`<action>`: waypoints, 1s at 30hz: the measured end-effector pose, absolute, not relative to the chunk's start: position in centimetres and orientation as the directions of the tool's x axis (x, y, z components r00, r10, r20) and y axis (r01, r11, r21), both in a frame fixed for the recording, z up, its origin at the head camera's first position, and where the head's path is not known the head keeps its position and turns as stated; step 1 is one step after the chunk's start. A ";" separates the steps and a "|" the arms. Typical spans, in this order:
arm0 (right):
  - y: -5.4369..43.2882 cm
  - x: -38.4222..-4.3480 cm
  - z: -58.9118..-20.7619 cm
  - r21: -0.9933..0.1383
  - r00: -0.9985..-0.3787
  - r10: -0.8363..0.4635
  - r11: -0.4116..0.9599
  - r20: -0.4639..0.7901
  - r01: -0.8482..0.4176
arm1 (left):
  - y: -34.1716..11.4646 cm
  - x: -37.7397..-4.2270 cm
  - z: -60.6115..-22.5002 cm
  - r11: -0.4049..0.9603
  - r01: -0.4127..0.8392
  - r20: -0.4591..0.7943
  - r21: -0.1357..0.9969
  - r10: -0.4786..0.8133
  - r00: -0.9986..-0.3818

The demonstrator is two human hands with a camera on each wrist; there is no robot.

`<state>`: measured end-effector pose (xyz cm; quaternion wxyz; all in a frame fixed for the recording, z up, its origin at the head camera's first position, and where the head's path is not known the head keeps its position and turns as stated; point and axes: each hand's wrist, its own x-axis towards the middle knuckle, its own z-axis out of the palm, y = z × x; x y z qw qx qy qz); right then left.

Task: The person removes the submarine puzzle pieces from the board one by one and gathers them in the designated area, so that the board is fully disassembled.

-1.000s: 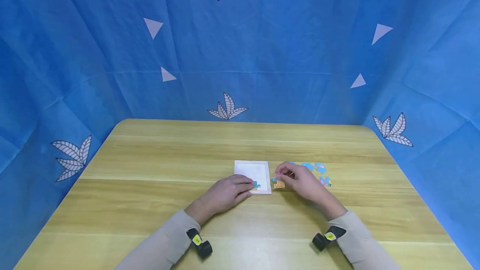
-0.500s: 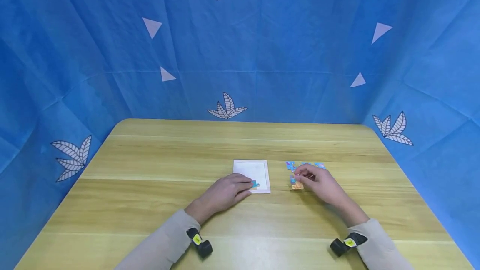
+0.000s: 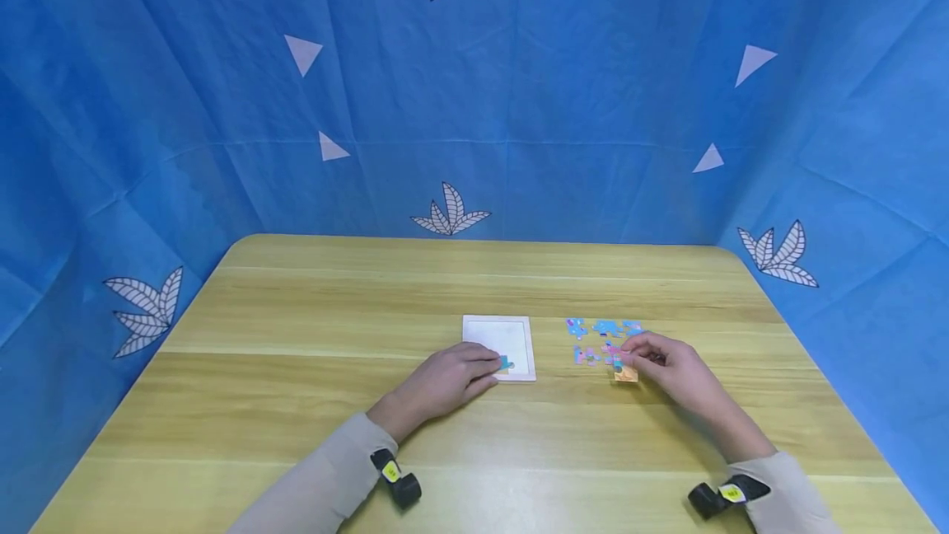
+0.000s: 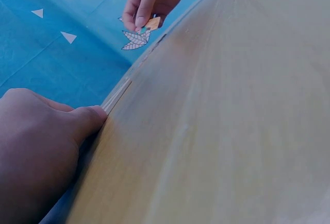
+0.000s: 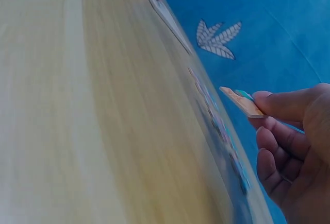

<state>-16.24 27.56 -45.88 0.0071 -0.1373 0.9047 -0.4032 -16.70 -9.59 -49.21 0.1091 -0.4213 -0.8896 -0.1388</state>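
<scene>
My left hand (image 3: pixel 448 377) rests on the lower left part of a white puzzle tray (image 3: pixel 498 331), fingers over its surface. In the left wrist view its thumb (image 4: pixel 93 117) lies straight along the tray's edge. Beside the fingertips, a blue puzzle piece (image 3: pixel 506 362) shows inside the tray, partly covered by the hand. My right hand (image 3: pixel 670 365) pinches an orange and teal puzzle piece (image 5: pixel 241 102) between thumb and fingers. In the right wrist view this piece is tilted and raised above the table.
Several loose puzzle pieces (image 3: pixel 608 328), blue and pink, lie on the wooden table (image 3: pixel 356 295) right of the tray; the right hand overlaps some. A blue curtain (image 3: pixel 593 89) with white leaf prints hangs behind the table and at both sides.
My right hand has moved right with the pinched puzzle piece, from beside the tray to over the right side of the loose pieces. The left hand has stayed on the tray.
</scene>
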 end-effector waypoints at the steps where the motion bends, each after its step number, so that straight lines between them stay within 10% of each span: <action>1: 27.9 -16.2 -45.9 -0.733 -0.966 -0.244 0.640 0.088 -0.229 | -9.6 -16.7 -49.2 0.606 0.780 0.312 0.154 0.719 -0.621; 30: 31.5 -15.4 -46.9 -0.645 -0.986 -0.168 0.752 0.016 -0.138 | -9.6 -16.7 -49.1 0.613 0.773 0.291 0.162 0.719 -0.631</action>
